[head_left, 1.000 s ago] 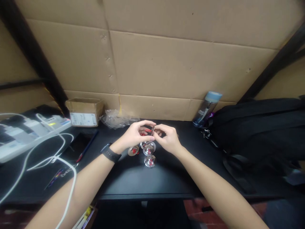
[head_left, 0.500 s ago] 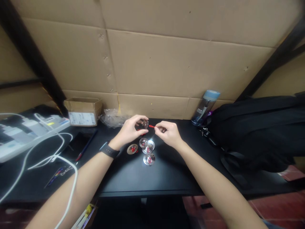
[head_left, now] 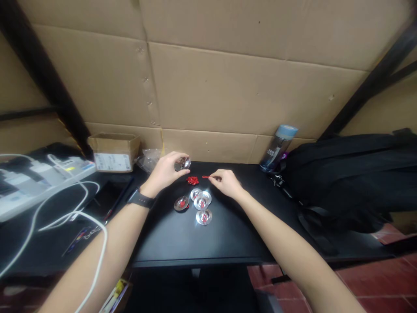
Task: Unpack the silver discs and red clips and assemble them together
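Observation:
My left hand (head_left: 168, 168), with a dark watch at the wrist, grips a shiny metal disc (head_left: 185, 163) by its edge, held up on its side. Pinched in the fingertips of my right hand (head_left: 226, 181) is a red cord loop (head_left: 206, 177), pointing left and apart from the disc. Between the hands a small pile of red cords (head_left: 192, 180) lies on the black table (head_left: 189, 245). Nearer to me rest several small finger cymbals with red cord at their centres, among them a left one (head_left: 181, 204), overlapping ones (head_left: 202, 201) and a front one (head_left: 203, 217).
At the back left are an open cardboard box (head_left: 114, 152) and a clear plastic bag (head_left: 149, 160). A white power strip (head_left: 42, 184) with looping cables lies left. A bottle (head_left: 277, 148) and a black bag (head_left: 352, 178) stand right, before the cardboard wall (head_left: 208, 87).
My left hand has drawn the disc away to the left, uncovering the pile of red cords. The right hand, still pinching its cord loop, has shifted slightly left and down.

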Demonstrator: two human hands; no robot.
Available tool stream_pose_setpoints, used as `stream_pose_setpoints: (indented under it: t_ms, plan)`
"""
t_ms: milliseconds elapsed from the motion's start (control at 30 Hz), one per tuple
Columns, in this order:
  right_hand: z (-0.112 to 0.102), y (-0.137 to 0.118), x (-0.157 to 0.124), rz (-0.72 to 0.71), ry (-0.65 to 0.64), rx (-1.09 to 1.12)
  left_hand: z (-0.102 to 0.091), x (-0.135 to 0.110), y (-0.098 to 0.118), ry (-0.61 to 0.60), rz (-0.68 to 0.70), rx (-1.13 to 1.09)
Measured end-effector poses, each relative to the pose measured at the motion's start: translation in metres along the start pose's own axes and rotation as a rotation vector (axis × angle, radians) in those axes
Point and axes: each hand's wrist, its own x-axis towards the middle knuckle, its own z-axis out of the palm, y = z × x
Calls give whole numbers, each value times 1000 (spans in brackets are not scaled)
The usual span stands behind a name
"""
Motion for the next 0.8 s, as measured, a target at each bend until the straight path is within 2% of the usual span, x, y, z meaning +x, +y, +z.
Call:
stream_pose_setpoints:
  t_ms: [233,333,467,567,700,800]
  plan:
    - [26,-34,13,-2,-87,-96,-3,1,2,2,30,17]
    - [32,-36,14,3,-100,-99,-1,1,2,-3,33,13]
    - [36,-30,14,-31,-83,3,1,0,3,-11,37,3]
    - [30,-25,14,-68,-43,101,4,-1,3,-20,33,-8]
    - [13,-26,12,-113,113,216,10,-3,6,-65,22,-88]
    - [-2,-32,9,-246,88,227,14,-4,13,-118,31,-149]
